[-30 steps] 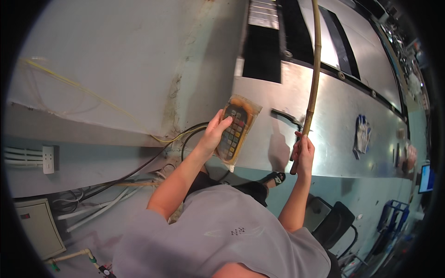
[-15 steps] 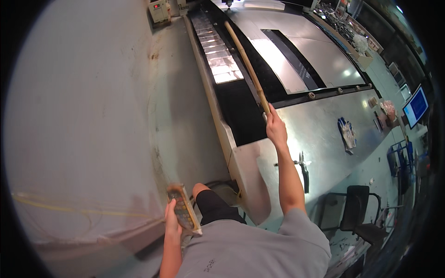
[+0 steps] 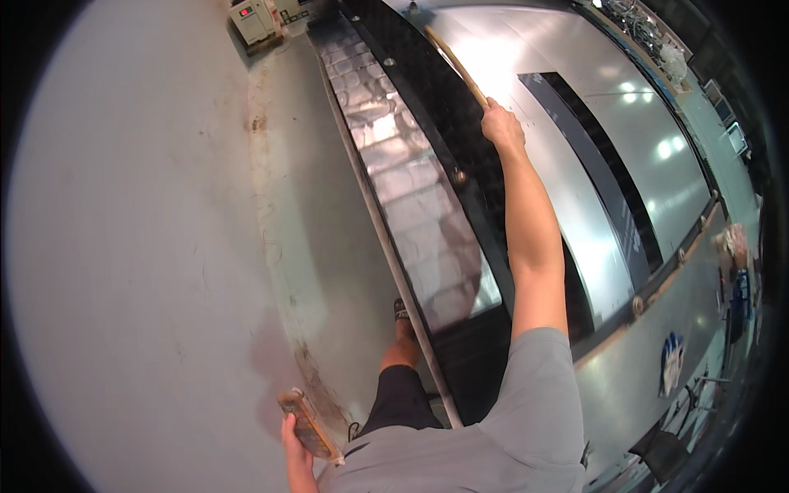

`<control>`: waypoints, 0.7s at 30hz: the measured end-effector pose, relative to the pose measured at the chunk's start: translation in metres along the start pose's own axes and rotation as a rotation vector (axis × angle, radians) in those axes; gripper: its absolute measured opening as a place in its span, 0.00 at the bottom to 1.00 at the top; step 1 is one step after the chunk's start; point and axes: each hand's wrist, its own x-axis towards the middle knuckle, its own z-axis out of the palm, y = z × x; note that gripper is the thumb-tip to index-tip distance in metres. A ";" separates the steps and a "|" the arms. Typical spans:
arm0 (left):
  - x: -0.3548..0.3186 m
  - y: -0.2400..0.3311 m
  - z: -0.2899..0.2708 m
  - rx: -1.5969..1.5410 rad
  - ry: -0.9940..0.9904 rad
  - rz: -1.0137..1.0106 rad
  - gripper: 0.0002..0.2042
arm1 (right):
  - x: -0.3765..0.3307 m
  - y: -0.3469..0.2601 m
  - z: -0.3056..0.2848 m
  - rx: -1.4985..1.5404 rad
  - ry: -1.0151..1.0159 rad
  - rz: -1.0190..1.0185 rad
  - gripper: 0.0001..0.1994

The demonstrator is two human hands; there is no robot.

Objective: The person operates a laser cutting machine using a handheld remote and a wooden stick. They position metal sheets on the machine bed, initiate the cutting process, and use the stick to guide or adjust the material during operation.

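My right hand (image 3: pixel 503 127) is closed round the near end of a long, thin wooden stick (image 3: pixel 457 67), bamboo-like in look. That arm reaches far forward over the bed of a large flat machine, and the stick points away from me above the bed's dark strip and the edge of a shiny metal sheet (image 3: pixel 485 37). Low on the left, my left hand (image 3: pixel 293 444) grips a handheld keypad controller (image 3: pixel 307 423) with an orange-brown edge, seemingly wrapped in clear plastic. Its keys are hard to make out now.
Reflective metal plates (image 3: pixel 403 177) line the machine's left side beside a narrow floor aisle and a pale wall (image 3: pixel 148 230). A dark slot crosses the metal sheets. Gloves (image 3: pixel 671 361) lie on the metal table at right. A white box unit (image 3: pixel 253 20) stands at far left.
I have moved forward along the machine, so the bed and plates appear nearer. My right hand has gone farther ahead with the stick; the controller sits lower in view.
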 end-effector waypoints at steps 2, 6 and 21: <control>0.020 0.041 0.022 0.018 0.009 -0.035 0.19 | 0.043 -0.019 0.005 0.020 -0.013 0.017 0.20; 0.058 0.100 0.062 0.033 0.033 -0.097 0.21 | 0.097 -0.042 0.008 0.012 -0.032 0.026 0.20; 0.201 0.174 0.186 0.027 -0.218 -0.203 0.17 | 0.139 -0.063 0.041 0.003 -0.013 -0.052 0.22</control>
